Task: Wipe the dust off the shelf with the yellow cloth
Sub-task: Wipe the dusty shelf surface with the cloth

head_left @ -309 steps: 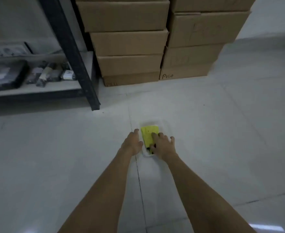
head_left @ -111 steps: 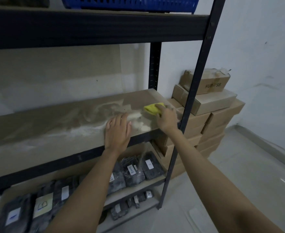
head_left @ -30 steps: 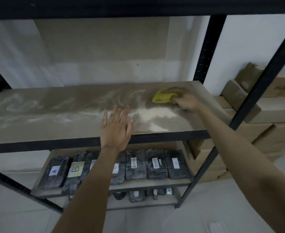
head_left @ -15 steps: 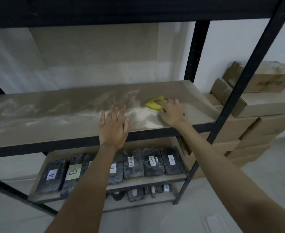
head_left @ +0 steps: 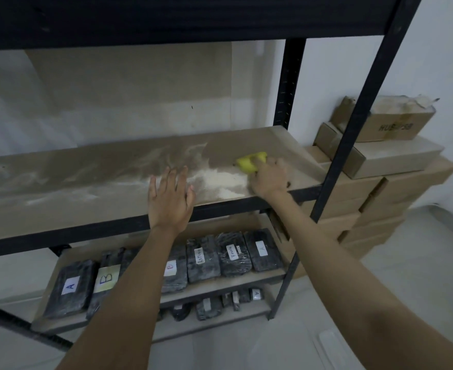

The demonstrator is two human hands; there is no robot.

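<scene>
Two hands are at work on the middle shelf [head_left: 86,182] of a black metal rack. Left hand [head_left: 170,198]: fingers straight and spread, palm down, resting flat near the shelf's front edge. It holds nothing. Right hand [head_left: 269,177]: fingers curled over the yellow cloth [head_left: 249,162], pressing it onto the shelf board toward the right end. Cloth is bunched, only its far part showing past the knuckles.

Dust [head_left: 220,182]: a pale heap lies on the board between the two hands, just left of the cloth. Thinner pale streaks run leftward along the board. The patch behind the cloth, toward the rear right corner, looks bare brown.

Lower shelf [head_left: 220,287]: a row of dark plastic-wrapped packs [head_left: 206,260] laid side by side, each with a light label. Readable labels: "A", "B", "Return", another "A" at the right end. One label is partly hidden by the left forearm. Below that, a further shelf holds smaller dark packs; their labels are too small to read.

Cardboard boxes [head_left: 380,182] are stacked against the white wall, just right of the rack. The top box [head_left: 385,121] sits tilted, with pale material on its open top and dark printing on its side that I cannot fully read.
</scene>
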